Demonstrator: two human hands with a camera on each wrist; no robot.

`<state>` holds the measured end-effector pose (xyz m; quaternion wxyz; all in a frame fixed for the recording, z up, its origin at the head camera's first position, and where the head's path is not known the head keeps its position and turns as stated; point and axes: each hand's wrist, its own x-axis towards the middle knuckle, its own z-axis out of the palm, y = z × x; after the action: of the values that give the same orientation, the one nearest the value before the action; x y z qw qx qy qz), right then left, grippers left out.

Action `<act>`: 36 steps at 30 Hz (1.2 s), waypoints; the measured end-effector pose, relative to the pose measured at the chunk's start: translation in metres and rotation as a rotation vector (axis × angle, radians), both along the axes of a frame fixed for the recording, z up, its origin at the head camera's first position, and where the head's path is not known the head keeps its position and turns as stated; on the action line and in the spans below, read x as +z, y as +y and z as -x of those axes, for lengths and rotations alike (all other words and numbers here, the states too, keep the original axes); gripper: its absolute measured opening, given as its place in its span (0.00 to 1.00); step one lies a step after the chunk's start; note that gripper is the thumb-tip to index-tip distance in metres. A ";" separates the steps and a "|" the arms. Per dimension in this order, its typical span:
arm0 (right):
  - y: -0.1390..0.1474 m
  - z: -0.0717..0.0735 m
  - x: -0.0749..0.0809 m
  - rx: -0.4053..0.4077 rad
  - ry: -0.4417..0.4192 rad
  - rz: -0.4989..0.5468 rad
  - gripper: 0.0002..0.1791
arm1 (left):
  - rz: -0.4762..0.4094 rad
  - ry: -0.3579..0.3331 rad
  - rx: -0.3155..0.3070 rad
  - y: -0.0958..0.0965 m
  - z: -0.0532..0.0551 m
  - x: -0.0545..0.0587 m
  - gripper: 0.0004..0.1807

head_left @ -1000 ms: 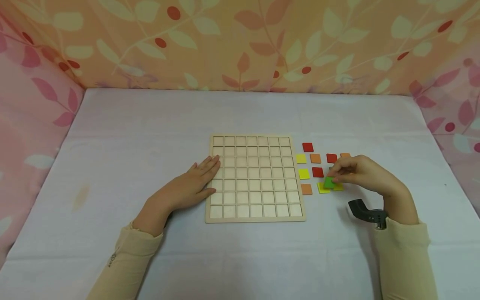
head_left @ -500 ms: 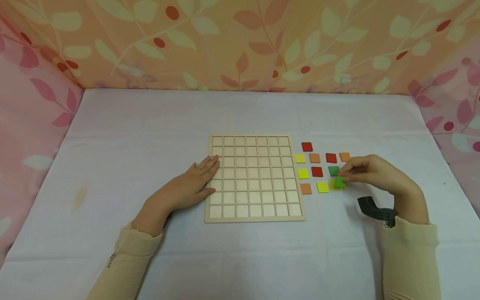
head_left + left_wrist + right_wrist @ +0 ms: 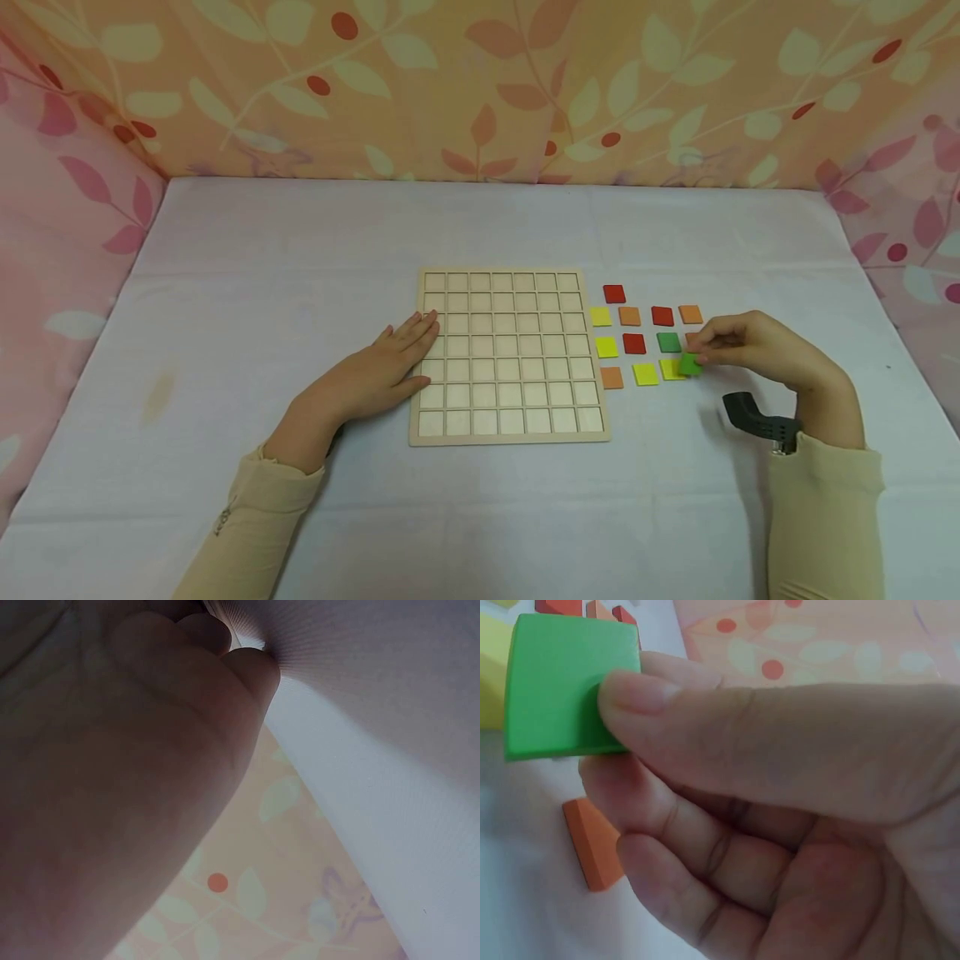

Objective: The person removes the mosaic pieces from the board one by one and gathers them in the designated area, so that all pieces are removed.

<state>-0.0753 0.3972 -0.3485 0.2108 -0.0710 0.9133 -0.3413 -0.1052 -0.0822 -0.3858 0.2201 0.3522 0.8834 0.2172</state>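
Between thumb and fingers, my right hand (image 3: 768, 358) pinches a bright green square tile (image 3: 689, 365). In the head view the tile overlaps the right part of a yellow tile (image 3: 670, 369). The right wrist view shows the thumb across the face of the green tile (image 3: 555, 690), with an orange tile (image 3: 591, 844) lying below the fingers. That orange piece is partly hidden behind the fingertips in the head view. My left hand (image 3: 378, 372) rests with extended fingers on the left rim of a wooden grid board (image 3: 510, 439), whose visible squares hold no tiles.
Right of the board, loose tiles lie on the white cloth: red (image 3: 614, 293), yellow (image 3: 607, 347), orange (image 3: 612, 377) and a darker green one (image 3: 668, 342). A black wrist mount (image 3: 757, 421) sticks out from the right sleeve. A patterned curtain (image 3: 480, 92) borders the table's back.
My right hand has shifted right with the green tile, uncovering the darker green tile and the orange tile at the back. The left hand has stayed on the board's rim.
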 end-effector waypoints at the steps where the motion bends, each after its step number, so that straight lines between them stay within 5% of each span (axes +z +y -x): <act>1: 0.001 0.000 0.000 -0.002 -0.001 -0.005 0.05 | 0.002 0.001 -0.001 0.000 0.000 0.000 0.38; 36: 0.013 0.005 -0.005 -0.045 -0.093 -0.136 0.07 | -0.003 0.000 0.023 -0.003 -0.003 -0.005 0.39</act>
<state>-0.0803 0.4099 -0.3539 0.2498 -0.0201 0.9249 -0.2859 -0.1017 -0.0849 -0.3908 0.2169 0.3423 0.8870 0.2212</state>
